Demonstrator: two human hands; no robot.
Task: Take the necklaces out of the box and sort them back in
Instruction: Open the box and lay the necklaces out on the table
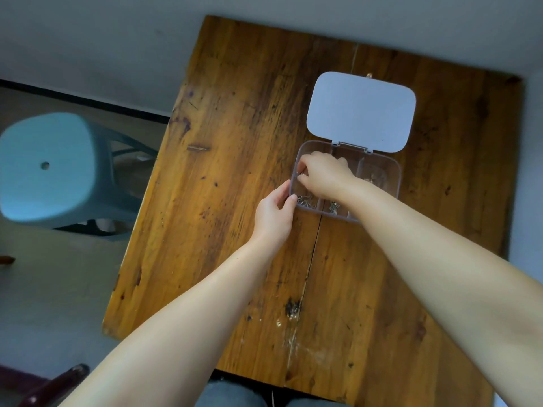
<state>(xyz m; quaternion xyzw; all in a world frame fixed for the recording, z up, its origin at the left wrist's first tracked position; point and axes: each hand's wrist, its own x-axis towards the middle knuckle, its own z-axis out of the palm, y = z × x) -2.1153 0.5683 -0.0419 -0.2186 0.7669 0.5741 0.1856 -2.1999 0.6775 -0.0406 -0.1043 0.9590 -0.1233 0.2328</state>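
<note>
A clear plastic box (393, 171) with several compartments stands on the wooden table, its white lid (361, 111) folded back flat behind it. My left hand (274, 214) grips the box's near left corner. My right hand (323, 177) reaches into the far left compartment, fingertips pinched on a thin silver necklace (301, 173). More silver chains lie in the near left compartment (307, 200), the near middle one (333, 207) and the far right one (370, 179). My right forearm hides the near right part of the box.
The wooden table (249, 142) has a lengthwise crack down its middle. A light blue plastic stool (50, 168) stands on the floor to the left. A dark red chair part (53, 386) shows at the bottom left. A wall runs behind the table.
</note>
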